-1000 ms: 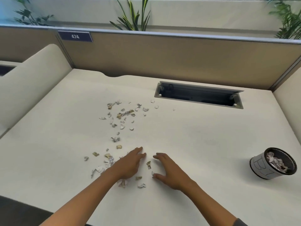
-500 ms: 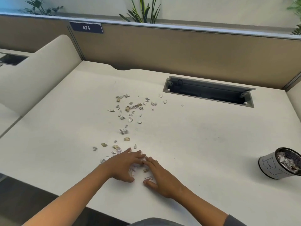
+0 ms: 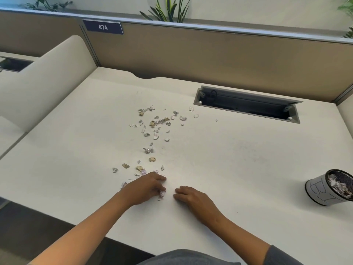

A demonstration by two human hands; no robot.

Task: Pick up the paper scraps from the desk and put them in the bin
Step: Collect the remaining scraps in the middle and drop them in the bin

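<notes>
Head view, left hand (image 3: pixel 146 188) curled gripping paper scraps (image 3: pixel 162 194), right hand (image 3: pixel 193 197) relaxed flat just beside

Desk (image 3: pixel 229 169) off-white, faint grey smudges. Paper scraps (image 3: pixel 152 127) mid-frame mostly white and grey, some tan, a few pale purple near lower centre. Bin (image 3: pixel 321 190) at right edge light grey with hand-drawn black letters, black mesh rim, white scraps inside. Partition (image 3: pixel 210 60) across top tan, silver top trim. Label (image 3: pixel 103 27) upper left navy, white "474". Cable tray (image 3: pixel 246 104) grey frame, dark inside. Plants (image 3: pixel 166 8) green. Sleeve (image 3: pixel 280 257) lower right grey.
</notes>
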